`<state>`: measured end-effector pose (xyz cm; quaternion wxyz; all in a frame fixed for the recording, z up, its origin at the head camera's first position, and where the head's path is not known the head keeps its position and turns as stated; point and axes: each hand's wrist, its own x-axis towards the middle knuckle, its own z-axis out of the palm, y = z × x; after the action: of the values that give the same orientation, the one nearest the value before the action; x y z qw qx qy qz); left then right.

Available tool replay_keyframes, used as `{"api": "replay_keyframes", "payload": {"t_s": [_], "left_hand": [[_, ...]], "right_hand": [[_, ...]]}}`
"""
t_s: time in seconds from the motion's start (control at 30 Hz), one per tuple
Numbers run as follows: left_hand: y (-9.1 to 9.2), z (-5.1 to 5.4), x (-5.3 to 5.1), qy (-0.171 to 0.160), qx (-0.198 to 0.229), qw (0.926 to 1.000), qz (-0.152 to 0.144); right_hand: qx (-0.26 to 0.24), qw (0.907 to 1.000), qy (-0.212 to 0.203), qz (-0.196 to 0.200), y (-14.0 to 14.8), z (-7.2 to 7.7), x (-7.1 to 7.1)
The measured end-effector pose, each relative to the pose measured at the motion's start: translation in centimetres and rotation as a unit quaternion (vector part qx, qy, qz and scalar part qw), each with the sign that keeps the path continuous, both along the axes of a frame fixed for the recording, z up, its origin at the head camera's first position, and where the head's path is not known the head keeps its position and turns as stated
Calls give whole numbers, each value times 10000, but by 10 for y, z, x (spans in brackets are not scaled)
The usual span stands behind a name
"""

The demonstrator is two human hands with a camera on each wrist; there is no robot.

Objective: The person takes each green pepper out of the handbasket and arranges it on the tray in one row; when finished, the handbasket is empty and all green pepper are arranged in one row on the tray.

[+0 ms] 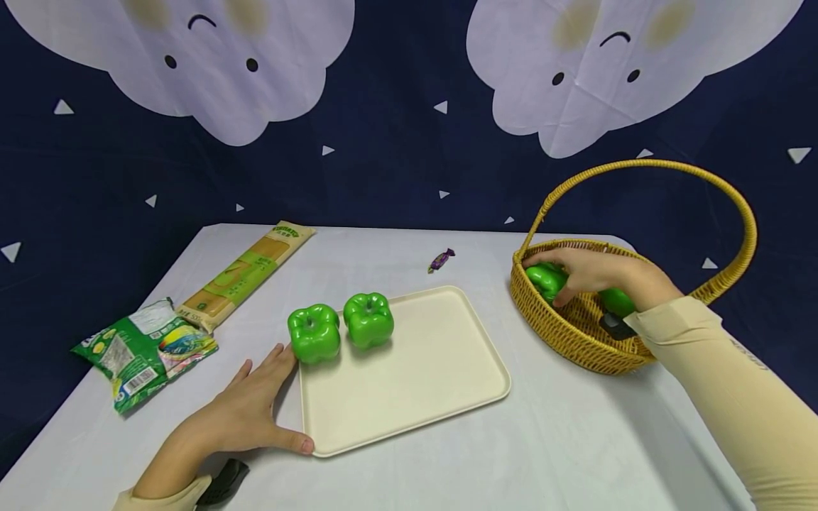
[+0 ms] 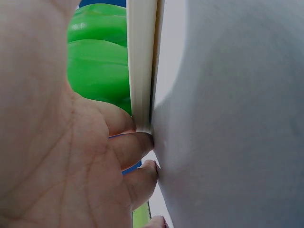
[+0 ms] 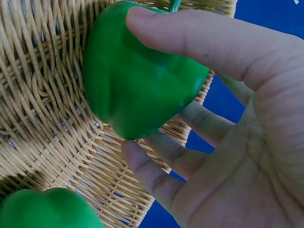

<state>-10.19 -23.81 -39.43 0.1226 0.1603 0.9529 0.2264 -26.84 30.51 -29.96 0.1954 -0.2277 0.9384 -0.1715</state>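
Observation:
My right hand reaches into a woven wicker basket and holds a green bell pepper. In the right wrist view the thumb lies across that pepper and the fingers curve round its other side. A second green pepper sits lower in the basket. My left hand is spread along the left side of a cream tray, thumb at the near corner, fingertips at its edge. Two green bell peppers stand at the tray's far left corner.
A green snack bag and a long pack of noodles lie on the left of the white table. A purple wrapped candy lies beyond the tray. The basket's tall handle arches above the right forearm.

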Motion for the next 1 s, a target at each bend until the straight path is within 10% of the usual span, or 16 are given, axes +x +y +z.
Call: {"api": "replay_keyframes", "payload": {"t_s": [1.0], "left_hand": [[0, 1, 0, 18, -18, 10000, -38]], "right_hand": [[-319, 9995, -39, 52, 12, 0, 9]]}}
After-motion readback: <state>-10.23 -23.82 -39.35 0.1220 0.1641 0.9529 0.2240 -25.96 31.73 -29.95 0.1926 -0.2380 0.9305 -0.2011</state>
